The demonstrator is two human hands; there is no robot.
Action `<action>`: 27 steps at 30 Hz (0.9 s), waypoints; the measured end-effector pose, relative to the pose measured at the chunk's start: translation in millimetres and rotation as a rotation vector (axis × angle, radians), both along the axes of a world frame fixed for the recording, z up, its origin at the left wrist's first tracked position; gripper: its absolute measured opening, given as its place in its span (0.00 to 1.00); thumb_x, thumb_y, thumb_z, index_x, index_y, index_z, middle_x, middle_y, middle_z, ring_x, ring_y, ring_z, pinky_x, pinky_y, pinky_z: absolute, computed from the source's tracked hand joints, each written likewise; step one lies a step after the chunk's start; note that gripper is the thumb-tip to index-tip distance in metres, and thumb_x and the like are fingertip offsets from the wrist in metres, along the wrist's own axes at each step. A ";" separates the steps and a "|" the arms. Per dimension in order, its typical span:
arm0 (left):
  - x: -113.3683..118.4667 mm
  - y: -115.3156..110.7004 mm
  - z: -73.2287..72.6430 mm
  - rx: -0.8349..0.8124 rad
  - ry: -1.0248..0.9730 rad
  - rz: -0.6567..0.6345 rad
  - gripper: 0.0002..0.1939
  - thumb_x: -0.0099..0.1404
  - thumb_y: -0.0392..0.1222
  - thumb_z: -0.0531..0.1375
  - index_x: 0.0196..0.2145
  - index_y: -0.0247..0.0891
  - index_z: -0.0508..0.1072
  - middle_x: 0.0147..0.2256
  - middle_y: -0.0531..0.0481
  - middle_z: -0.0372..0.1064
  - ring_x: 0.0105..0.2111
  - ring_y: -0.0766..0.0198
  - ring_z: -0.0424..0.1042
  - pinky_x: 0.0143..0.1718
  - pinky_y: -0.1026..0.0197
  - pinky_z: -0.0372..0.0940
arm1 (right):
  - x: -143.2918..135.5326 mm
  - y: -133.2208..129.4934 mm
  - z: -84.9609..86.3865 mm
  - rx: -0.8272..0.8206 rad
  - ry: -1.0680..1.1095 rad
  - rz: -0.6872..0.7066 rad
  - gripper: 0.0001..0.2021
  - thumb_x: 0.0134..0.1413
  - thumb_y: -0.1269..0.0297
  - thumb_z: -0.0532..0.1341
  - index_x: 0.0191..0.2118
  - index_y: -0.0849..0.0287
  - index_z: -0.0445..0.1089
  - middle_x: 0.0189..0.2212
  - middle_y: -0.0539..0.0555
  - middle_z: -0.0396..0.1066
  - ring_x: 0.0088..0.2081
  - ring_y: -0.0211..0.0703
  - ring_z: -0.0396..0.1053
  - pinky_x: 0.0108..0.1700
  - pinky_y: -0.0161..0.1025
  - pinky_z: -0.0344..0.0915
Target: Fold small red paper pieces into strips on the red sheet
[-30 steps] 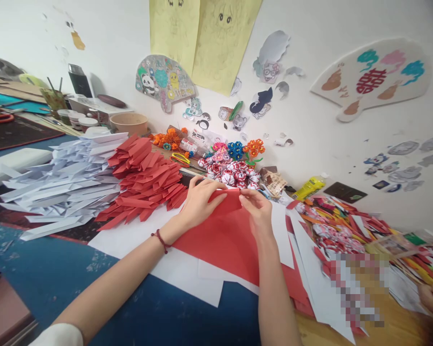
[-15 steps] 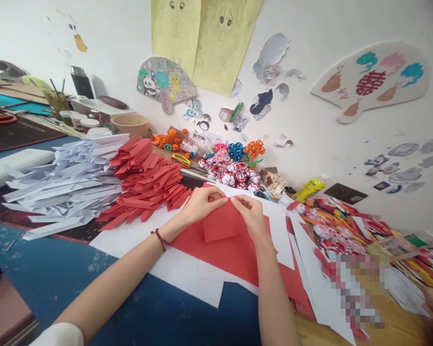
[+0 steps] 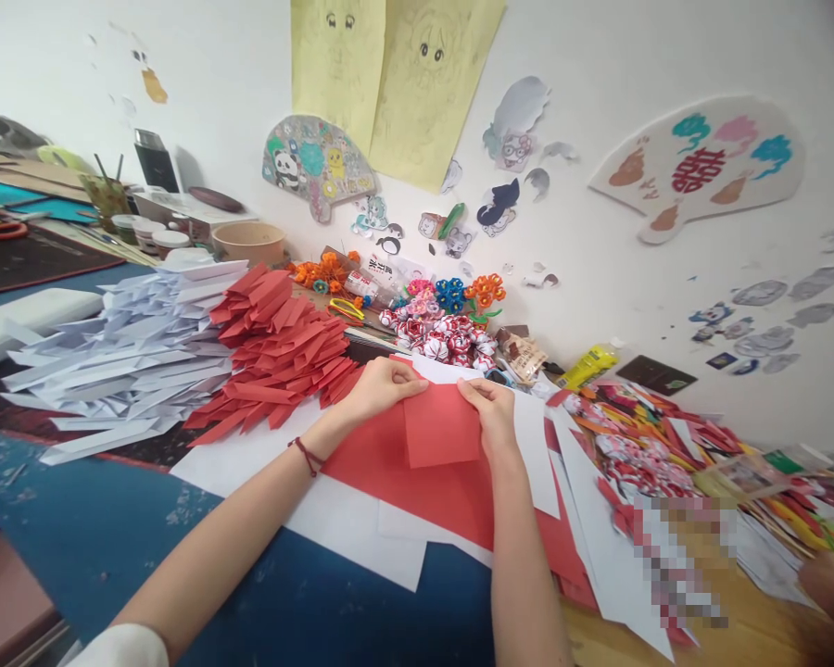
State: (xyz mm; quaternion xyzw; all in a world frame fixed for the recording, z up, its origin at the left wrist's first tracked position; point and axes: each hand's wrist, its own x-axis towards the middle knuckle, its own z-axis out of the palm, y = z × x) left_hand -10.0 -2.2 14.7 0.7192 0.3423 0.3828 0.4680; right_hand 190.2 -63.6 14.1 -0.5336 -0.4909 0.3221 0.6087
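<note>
A folded piece of red paper is held between my two hands, its front panel facing me. My left hand pinches its upper left corner. At the upper right corner, my right hand grips the same paper between thumb and fingers. Under it lies a larger red sheet, resting on white sheets. To the left of my left hand is a heap of folded red paper strips, beside a bigger pile of folded white strips.
Red-and-white paper balls and small bright flowers sit against the wall. At right are a yellow bottle, mixed coloured scraps and part of another person's hand. A tan bowl stands behind the white pile.
My hands have moved apart along the top edge, from close together at the middle out to the corners. The red paper's front panel now shows flat and square.
</note>
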 end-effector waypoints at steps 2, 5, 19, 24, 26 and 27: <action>0.3 1.0 -0.9 -0.082 -0.029 0.004 0.20 0.55 0.56 0.64 0.26 0.33 0.75 0.20 0.50 0.70 0.21 0.67 0.66 0.22 0.67 0.58 | 3.6 1.2 -1.6 -0.001 0.041 -0.031 0.13 0.43 0.54 0.70 0.22 0.59 0.74 0.21 0.48 0.69 0.25 0.38 0.62 0.30 0.37 0.57; -0.7 1.9 -0.9 -0.166 -0.079 0.029 0.21 0.54 0.57 0.64 0.26 0.32 0.75 0.20 0.49 0.71 0.20 0.65 0.68 0.21 0.66 0.60 | 6.8 1.0 -3.1 -0.026 0.083 -0.024 0.13 0.42 0.55 0.70 0.22 0.59 0.73 0.21 0.47 0.68 0.25 0.37 0.61 0.28 0.35 0.56; -4.8 0.3 -1.2 0.145 0.080 -0.006 0.18 0.59 0.53 0.60 0.25 0.34 0.73 0.23 0.52 0.68 0.24 0.68 0.62 0.24 0.67 0.54 | -6.8 -0.7 -6.5 -0.192 -0.188 0.443 0.11 0.50 0.55 0.65 0.30 0.59 0.75 0.31 0.51 0.73 0.34 0.41 0.68 0.38 0.37 0.62; -2.6 -0.2 -3.4 0.150 0.107 -0.025 0.21 0.58 0.56 0.60 0.22 0.34 0.72 0.20 0.52 0.66 0.22 0.69 0.60 0.22 0.67 0.51 | -9.1 1.3 -7.6 -0.178 -0.207 0.425 0.10 0.50 0.58 0.62 0.27 0.58 0.72 0.26 0.48 0.69 0.30 0.39 0.63 0.33 0.35 0.58; -1.9 -0.6 -3.8 0.146 0.114 -0.024 0.21 0.57 0.56 0.61 0.22 0.34 0.72 0.20 0.52 0.67 0.22 0.69 0.60 0.22 0.66 0.50 | -10.6 1.6 -7.0 -0.187 -0.213 0.437 0.09 0.49 0.59 0.61 0.24 0.58 0.69 0.23 0.47 0.65 0.26 0.37 0.60 0.30 0.34 0.55; -1.5 -1.1 -3.7 0.142 0.115 -0.025 0.20 0.57 0.56 0.61 0.22 0.34 0.72 0.20 0.52 0.67 0.22 0.69 0.60 0.22 0.66 0.50 | -11.4 2.1 -7.1 -0.193 -0.219 0.437 0.09 0.48 0.61 0.61 0.23 0.58 0.68 0.21 0.46 0.63 0.25 0.36 0.58 0.29 0.34 0.53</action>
